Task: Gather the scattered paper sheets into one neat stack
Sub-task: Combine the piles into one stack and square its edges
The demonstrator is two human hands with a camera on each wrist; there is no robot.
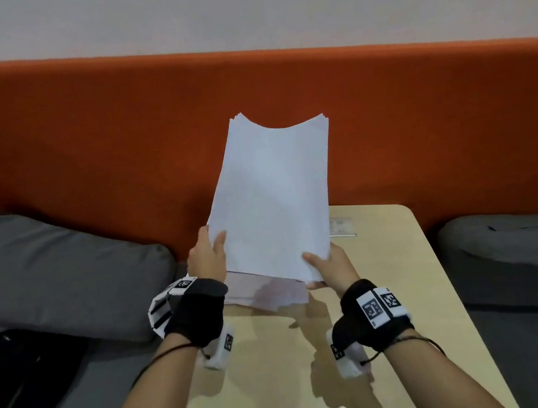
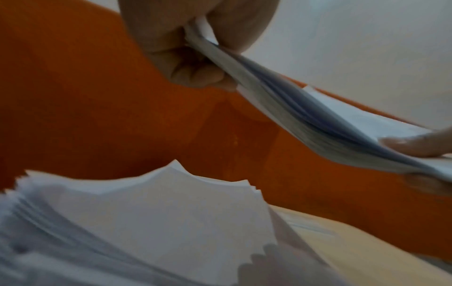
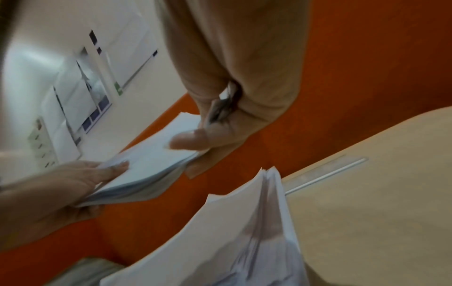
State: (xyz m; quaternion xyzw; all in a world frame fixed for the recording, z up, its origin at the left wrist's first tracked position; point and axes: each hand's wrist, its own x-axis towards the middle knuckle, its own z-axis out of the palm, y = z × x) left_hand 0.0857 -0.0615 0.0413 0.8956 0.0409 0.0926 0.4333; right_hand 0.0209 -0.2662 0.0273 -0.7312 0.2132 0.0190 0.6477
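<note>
Paper sheets [image 1: 274, 199] pinched by both hands' fingers [image 1: 219, 242]; wrist views alone show another stack [image 2: 151, 222] beneath.

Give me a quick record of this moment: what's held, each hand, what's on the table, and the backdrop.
held: paper stack, raised upright over the table, top edge sagging
left hand: grips the stack's lower left edge
right hand: grips the lower right corner
table: light wood; clear ruler lies near the far edge
backdrop: orange panel, grey cushions
</note>
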